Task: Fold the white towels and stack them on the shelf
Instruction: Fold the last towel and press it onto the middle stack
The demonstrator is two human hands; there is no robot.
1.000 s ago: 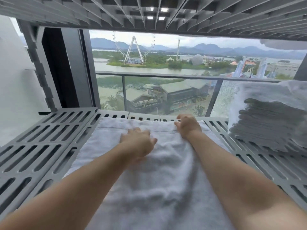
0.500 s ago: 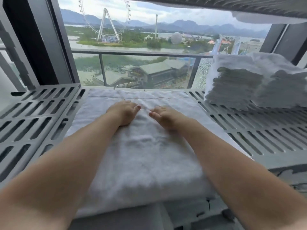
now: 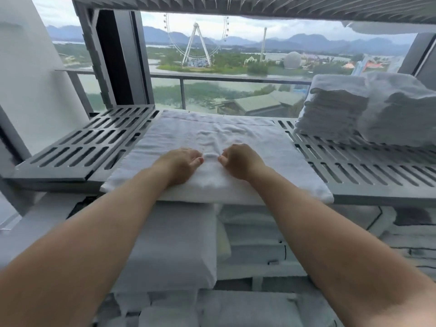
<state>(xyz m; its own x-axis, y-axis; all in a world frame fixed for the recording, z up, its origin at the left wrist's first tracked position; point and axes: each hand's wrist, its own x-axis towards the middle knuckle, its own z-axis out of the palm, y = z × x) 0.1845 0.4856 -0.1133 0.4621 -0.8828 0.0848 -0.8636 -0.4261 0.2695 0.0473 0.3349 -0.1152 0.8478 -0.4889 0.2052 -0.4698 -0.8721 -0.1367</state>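
- Curled fingers on both: left hand (image 3: 181, 162) and right hand (image 3: 240, 161) rest on the towel (image 3: 212, 128), fingertips facing each other, with a little ridge of cloth bunched between them. Can't tell if either one actually pinches it.
- Grey slotted shelf (image 3: 94, 142) runs across.
- Towel lies folded flat mid-shelf, its front edge just over the lip.
- Stack (image 3: 335, 109) of folded towels sits far right on the same shelf, well apart from the hands.
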